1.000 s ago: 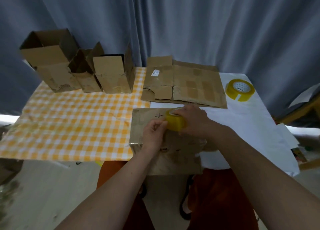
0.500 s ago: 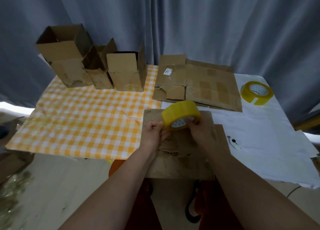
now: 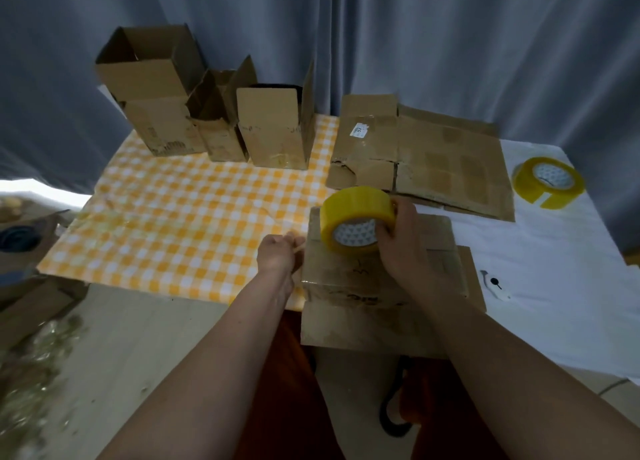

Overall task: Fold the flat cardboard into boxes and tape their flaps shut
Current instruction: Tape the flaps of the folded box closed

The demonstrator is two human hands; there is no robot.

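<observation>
Two hands at work over folded box, table edge, 6 o'clock. Right hand clasping yellow tape roll above box top. Left hand at roll's 9 o'clock, fingers pinched on pulled tape end. Three open boxes at 11 o'clock on checked cloth. Flat cardboard at 1 o'clock. Second tape roll at 2 o'clock on white cloth.

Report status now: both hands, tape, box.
Right hand grips yellow tape roll above closed box. Left hand pinches pulled tape end. Nothing blocking.
</observation>
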